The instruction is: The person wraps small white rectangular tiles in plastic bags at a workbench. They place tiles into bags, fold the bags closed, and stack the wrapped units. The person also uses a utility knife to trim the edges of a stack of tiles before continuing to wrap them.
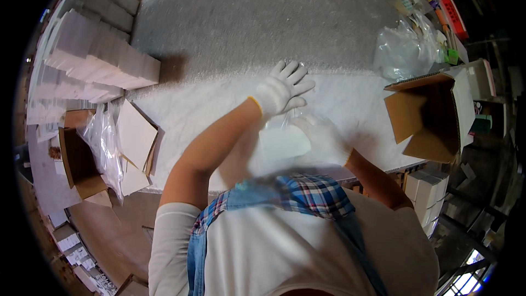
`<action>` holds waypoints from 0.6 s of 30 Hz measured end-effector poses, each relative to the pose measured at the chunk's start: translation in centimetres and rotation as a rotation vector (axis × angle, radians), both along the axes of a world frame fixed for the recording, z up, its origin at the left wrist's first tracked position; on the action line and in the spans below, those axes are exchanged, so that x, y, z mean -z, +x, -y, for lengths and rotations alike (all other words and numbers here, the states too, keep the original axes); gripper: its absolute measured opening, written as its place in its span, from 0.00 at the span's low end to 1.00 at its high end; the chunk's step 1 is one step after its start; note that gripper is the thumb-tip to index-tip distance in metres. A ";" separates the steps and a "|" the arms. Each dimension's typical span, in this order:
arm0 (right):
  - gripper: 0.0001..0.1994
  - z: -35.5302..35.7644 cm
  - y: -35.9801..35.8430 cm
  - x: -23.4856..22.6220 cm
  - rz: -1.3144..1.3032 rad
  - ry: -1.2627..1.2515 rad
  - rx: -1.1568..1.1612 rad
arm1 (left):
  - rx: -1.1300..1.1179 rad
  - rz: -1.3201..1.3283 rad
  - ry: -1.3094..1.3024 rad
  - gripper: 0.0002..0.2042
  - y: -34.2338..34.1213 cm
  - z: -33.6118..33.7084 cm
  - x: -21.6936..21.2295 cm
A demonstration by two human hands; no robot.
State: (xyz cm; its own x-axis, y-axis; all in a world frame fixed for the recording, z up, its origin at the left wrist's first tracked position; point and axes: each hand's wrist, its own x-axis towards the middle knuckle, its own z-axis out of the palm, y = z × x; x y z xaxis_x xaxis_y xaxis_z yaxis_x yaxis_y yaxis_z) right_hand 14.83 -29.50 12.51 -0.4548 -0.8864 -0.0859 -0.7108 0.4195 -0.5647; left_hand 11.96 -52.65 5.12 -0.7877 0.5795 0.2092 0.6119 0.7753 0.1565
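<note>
Left hand (282,86), in a white knit glove with a yellow cuff edge: palm down and flat, fingers spread, closed around nothing.
Right hand (324,138), in a matching white glove: blurred, at the right end of the pale panel; I cannot tell whether it grips it or only presses.
Pale, flat, roughly rectangular panel (283,142): directly below the left hand and against the right, close to the person's body; its edges are smeared.
Shiny, transparent plastic film (286,120): a wrinkled glint between the two hands; how far it reaches over the panel is unclear.
Powder-dusted, grey-and-white worktop (192,101): under both hands, greyer beyond the fingertips.
White slab stacks (104,57): well left of the left hand.
Open cardboard carton with white outer flaps (137,140): left of the left hand.
Open brown-lined cardboard carton (433,109): well right of the right hand.
Crumpled clear plastic bags (405,49): beyond and right of the right hand.
Step at the panel: apparently smoothing or fitting film around it.
Next move at the film: seems to call for the left hand steadying while the right keeps the panel square.
</note>
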 end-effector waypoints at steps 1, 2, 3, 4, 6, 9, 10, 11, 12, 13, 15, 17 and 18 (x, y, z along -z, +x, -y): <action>0.35 0.3 -0.1 0.0 -0.033 0.032 0.020 | 0.035 -0.013 0.003 0.28 -0.4 0.5 0.2; 0.35 0.5 -0.3 0.3 -0.082 0.011 0.029 | 0.057 -0.008 -0.006 0.28 -0.9 0.8 0.4; 0.36 0.8 -0.5 0.8 -0.130 -0.010 0.038 | 0.077 -0.003 -0.016 0.27 -1.4 1.0 0.6; 0.36 1.0 -0.6 1.0 -0.179 -0.032 0.047 | 0.097 0.002 -0.025 0.27 -1.7 1.3 0.8; 0.40 1.6 -0.6 1.2 -0.126 0.033 0.103 | 0.090 -0.034 -0.020 0.27 -2.3 1.4 0.9; 0.43 2.5 -0.8 1.8 -0.146 0.082 0.159 | 0.054 -0.045 -0.030 0.27 -2.8 1.7 0.6; 0.43 2.7 -0.9 2.1 -0.169 0.090 0.174 | 0.038 -0.041 -0.036 0.27 -2.9 1.8 0.5; 0.43 2.8 -1.0 2.4 -0.163 0.100 0.172 | 0.034 -0.040 -0.046 0.27 -3.0 2.0 0.1; 0.43 2.8 -1.2 2.7 -0.158 0.110 0.171 | 0.029 -0.038 -0.057 0.27 -3.1 2.1 -0.3; 0.43 3.0 -1.3 2.9 -0.153 0.120 0.170 | 0.025 -0.037 -0.067 0.27 -3.2 2.2 -0.5; 0.43 3.2 -1.3 2.6 -0.148 0.133 0.161 | -0.007 -0.052 -0.079 0.28 -3.2 2.5 -0.3; 0.44 3.3 -1.3 2.5 -0.150 0.136 0.158 | -0.057 -0.017 -0.107 0.29 -3.5 2.9 -0.5; 0.44 3.3 -1.3 2.5 -0.155 0.131 0.159 | -0.092 0.026 -0.129 0.29 -3.8 3.2 -0.9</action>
State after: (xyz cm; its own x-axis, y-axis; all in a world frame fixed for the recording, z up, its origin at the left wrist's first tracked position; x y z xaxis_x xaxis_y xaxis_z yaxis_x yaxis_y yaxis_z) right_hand 13.52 -32.78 10.00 -0.6047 -0.7883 -0.1141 -0.7035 0.5957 -0.3876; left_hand 8.19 -55.84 5.99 -0.8429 0.5251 0.1169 0.5343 0.8427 0.0669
